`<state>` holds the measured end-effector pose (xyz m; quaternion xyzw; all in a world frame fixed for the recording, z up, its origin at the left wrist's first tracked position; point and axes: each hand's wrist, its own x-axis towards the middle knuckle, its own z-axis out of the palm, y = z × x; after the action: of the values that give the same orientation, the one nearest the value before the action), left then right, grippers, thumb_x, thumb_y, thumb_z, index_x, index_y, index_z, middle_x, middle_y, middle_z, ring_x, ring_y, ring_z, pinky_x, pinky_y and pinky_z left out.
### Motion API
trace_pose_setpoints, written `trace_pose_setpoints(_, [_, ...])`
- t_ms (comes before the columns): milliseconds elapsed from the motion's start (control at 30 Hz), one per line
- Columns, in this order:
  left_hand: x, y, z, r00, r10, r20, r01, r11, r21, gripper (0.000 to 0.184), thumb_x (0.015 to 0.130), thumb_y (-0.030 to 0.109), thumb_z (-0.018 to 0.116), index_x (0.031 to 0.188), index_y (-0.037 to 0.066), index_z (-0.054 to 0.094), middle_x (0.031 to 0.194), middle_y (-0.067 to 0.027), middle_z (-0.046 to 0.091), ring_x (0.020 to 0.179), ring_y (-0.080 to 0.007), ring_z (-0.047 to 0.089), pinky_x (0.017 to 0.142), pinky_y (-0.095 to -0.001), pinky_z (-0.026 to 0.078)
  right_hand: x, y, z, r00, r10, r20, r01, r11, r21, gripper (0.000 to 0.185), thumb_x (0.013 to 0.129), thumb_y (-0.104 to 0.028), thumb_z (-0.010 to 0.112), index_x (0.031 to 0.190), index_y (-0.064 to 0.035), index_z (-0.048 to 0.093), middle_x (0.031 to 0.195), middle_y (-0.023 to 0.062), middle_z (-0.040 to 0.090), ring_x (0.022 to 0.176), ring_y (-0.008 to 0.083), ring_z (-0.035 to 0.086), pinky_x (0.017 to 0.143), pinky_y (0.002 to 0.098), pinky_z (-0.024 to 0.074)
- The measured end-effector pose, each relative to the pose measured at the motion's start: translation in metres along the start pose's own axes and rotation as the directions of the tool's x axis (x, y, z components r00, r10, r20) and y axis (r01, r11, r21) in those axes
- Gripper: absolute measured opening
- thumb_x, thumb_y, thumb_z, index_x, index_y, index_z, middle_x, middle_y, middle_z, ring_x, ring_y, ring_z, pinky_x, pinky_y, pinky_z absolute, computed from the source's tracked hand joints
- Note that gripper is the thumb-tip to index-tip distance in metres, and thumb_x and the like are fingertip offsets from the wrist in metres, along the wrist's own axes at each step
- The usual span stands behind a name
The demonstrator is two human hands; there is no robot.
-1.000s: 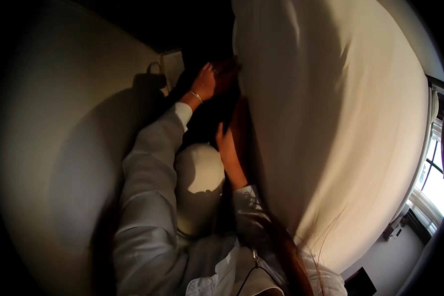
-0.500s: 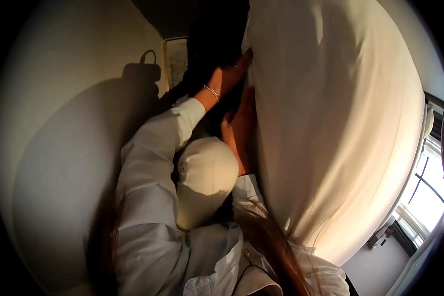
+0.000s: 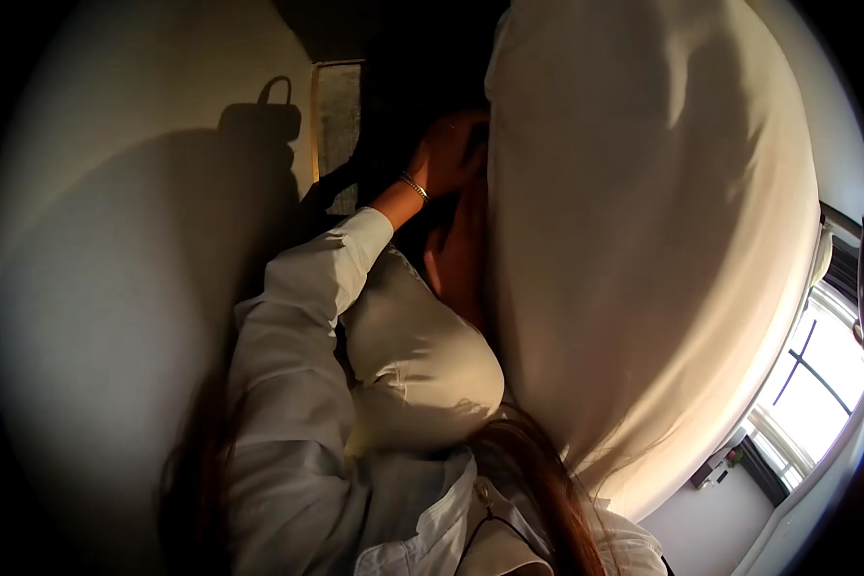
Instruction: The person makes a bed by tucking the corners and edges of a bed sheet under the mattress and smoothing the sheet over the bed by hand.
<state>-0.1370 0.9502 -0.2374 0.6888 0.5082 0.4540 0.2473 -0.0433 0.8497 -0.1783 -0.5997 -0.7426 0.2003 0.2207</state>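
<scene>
Far left of our left hand: smooth pale wall, curving with the lens. A dark rounded shadow with a thin loop on top falls on it. Long dark strands of hair hang well below and left of the hand.

Next, our left arm in a loose white long sleeve, cuff ending short of the wrist. Just left of the left hand, a narrow greyish upright panel with a lit edge. Thin pale metal bracelet on the left wrist.

Our left hand is bent inward at the near edge of the big cream cloth-covered mattress-like bulk. Its fingers go into shadow; can't tell whether they're pinching cloth or just resting.

Below the left hand, a bent knee in smooth cream trousers. Up and right of the knee, our right hand sits just under the left one, alongside the bulk. Mostly shaded, fingertips hidden; we can't tell how wide it is or whether it holds anything.

Below the right hand: a thin black cord at our chest, then reddish-brown hair.

The bulk is immediately right of both hands, taller than our view, creased, with shadow bands. Far right of the hands, past it: a bright window with dark crossed bars, a small dark box-like item lower down, and a grey flat surface below that.
</scene>
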Motion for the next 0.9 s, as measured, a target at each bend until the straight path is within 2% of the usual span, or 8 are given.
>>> trace_pose_setpoints(67, [-0.014, -0.022, 0.016, 1.0, -0.016, -0.008, 0.016, 1.0, -0.027, 0.04, 0.081, 0.012, 0.056, 0.118, 0.006, 0.045, 0.113, -0.0137, 0.053, 0.1, -0.0318, 0.054, 0.087, -0.036, 0.044, 0.0, 0.004, 0.015, 1.0, 0.009, -0.001, -0.009, 1.0, -0.013, 0.063, 0.072, 0.002, 0.046, 0.134, -0.0012, 0.032, 0.138, 0.0266, 0.027, 0.127, 0.0404, 0.029, 0.105, 0.0429, 0.0247])
trace_pose_setpoints(133, [-0.02, -0.031, 0.042, 0.928, -0.371, -0.034, 0.277, 0.749, -0.602, 0.034, 0.082, 0.008, 0.054, 0.115, 0.003, 0.05, 0.114, -0.0116, 0.053, 0.101, -0.0254, 0.055, 0.086, -0.0342, 0.044, 0.003, 0.006, 0.019, 1.0, 0.02, 0.011, -0.02, 0.999, -0.028, 0.063, 0.072, 0.002, 0.046, 0.134, -0.0014, 0.032, 0.138, 0.0267, 0.027, 0.127, 0.0406, 0.028, 0.105, 0.0431, 0.0246])
trace_pose_setpoints(167, [-0.001, 0.007, 0.042, 0.925, -0.379, -0.032, 0.287, 0.751, -0.595, 0.034, 0.082, 0.008, 0.054, 0.115, 0.003, 0.05, 0.114, -0.0116, 0.053, 0.101, -0.0254, 0.055, 0.086, -0.0342, 0.044, 0.009, -0.007, -0.013, 0.999, 0.03, 0.012, -0.03, 0.999, -0.018, 0.064, 0.072, 0.002, 0.046, 0.134, -0.0015, 0.032, 0.138, 0.0267, 0.027, 0.127, 0.0407, 0.028, 0.105, 0.0432, 0.0245])
trace_pose_setpoints(267, [-0.003, 0.007, 0.056, 0.869, -0.423, -0.257, 0.209, 0.784, -0.584, 0.025, 0.082, 0.012, 0.058, 0.104, -0.001, 0.058, 0.106, -0.0102, 0.059, 0.094, -0.0229, 0.059, 0.082, -0.0295, 0.045, 0.002, 0.0, -0.008, 0.999, 0.036, 0.021, -0.036, 0.999, -0.025, 0.064, 0.072, 0.002, 0.046, 0.134, -0.0017, 0.032, 0.138, 0.0269, 0.026, 0.127, 0.041, 0.028, 0.105, 0.0435, 0.0243])
trace_pose_setpoints(333, [-0.002, 0.011, 0.048, 0.661, -0.706, 0.253, 0.459, 0.114, -0.881, 0.03, 0.081, 0.016, 0.061, 0.105, -0.001, 0.059, 0.101, -0.0085, 0.062, 0.091, -0.0178, 0.059, 0.082, -0.0269, 0.045, -0.001, 0.0, -0.006, 0.999, 0.042, 0.03, -0.041, 0.999, -0.031, 0.064, 0.072, 0.002, 0.046, 0.134, -0.0019, 0.031, 0.138, 0.027, 0.026, 0.127, 0.0412, 0.027, 0.105, 0.0437, 0.0242])
trace_pose_setpoints(533, [0.017, 0.035, 0.023, 0.641, -0.74, 0.205, 0.597, 0.313, -0.738, 0.033, 0.079, 0.017, 0.065, 0.107, -0.002, 0.061, 0.095, -0.0079, 0.065, 0.085, -0.014, 0.06, 0.074, -0.0252, 0.048, -0.004, -0.001, -0.007, 0.998, 0.057, 0.036, -0.056, 0.998, -0.026, 0.065, 0.072, 0.002, 0.046, 0.135, -0.0023, 0.031, 0.139, 0.0273, 0.025, 0.128, 0.0418, 0.026, 0.106, 0.0442, 0.0238])
trace_pose_setpoints(767, [0.026, 0.053, 0.015, 0.558, -0.779, 0.286, 0.665, 0.214, -0.715, 0.035, 0.077, 0.01, 0.063, 0.109, -0.003, 0.059, 0.098, -0.0096, 0.065, 0.087, -0.014, 0.059, 0.077, -0.026, 0.047, -0.007, -0.001, -0.01, 0.997, 0.071, 0.039, -0.07, 0.997, -0.028, 0.065, 0.072, 0.002, 0.047, 0.135, -0.0029, 0.031, 0.139, 0.0276, 0.024, 0.128, 0.0425, 0.025, 0.106, 0.0448, 0.0233])
trace_pose_setpoints(900, [0.034, 0.063, 0.019, 0.628, -0.745, 0.226, 0.636, 0.323, -0.701, 0.045, 0.067, 0.007, 0.061, 0.11, -0.005, 0.057, 0.104, -0.0183, 0.063, 0.095, -0.0222, 0.061, 0.082, -0.03, 0.047, -0.011, -0.001, -0.012, 0.995, 0.087, 0.047, -0.086, 0.996, -0.025, 0.066, 0.072, 0.002, 0.047, 0.135, -0.0032, 0.03, 0.139, 0.0278, 0.023, 0.128, 0.0429, 0.025, 0.106, 0.0452, 0.023])
